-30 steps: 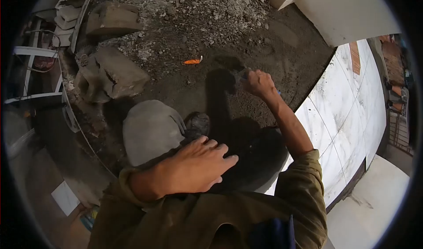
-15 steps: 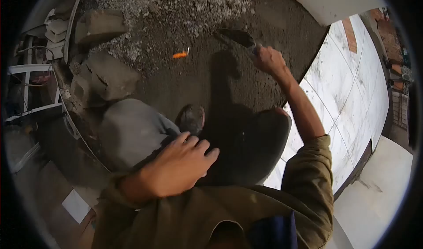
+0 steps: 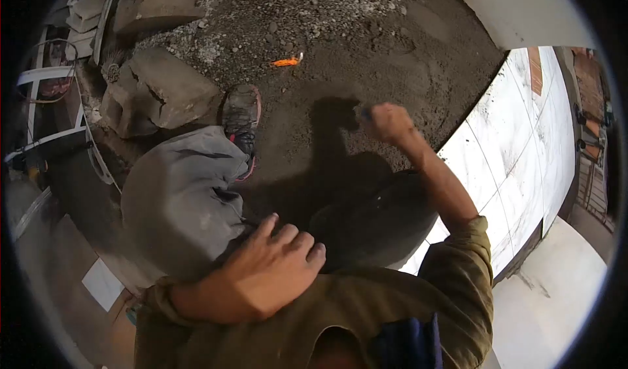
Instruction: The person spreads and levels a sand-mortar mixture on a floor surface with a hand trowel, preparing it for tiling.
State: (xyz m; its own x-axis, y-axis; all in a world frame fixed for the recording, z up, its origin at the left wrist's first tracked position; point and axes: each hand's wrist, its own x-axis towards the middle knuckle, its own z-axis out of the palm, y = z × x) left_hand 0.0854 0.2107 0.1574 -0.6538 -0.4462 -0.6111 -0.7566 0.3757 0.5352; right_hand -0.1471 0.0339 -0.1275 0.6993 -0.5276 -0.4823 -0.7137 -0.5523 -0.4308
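Note:
My right hand [image 3: 390, 124] is closed around the handle of a trowel [image 3: 364, 113], low over the grey mortar bed [image 3: 418, 75]. Its blade is hard to make out against the dark ground and shadow. Near my lap, by the bent knees, my left hand [image 3: 281, 264] hangs with loosely curled, slightly parted fingers and nothing in it. A small orange object with a pale tip [image 3: 286, 62] lies on the mortar beyond my shoe [image 3: 241, 117].
White marbled tiles [image 3: 504, 153] cover the floor to the right of the mortar. Broken concrete blocks [image 3: 163, 84] lie at the left, beside loose gravel [image 3: 294, 6]. A white metal frame [image 3: 49, 75] stands at far left, and a pale panel [image 3: 523, 9] juts in at upper right.
My right hand has drawn the trowel back toward me, and its blade no longer shows clearly. My shoe has come further forward into view. The left hand stays near my lap.

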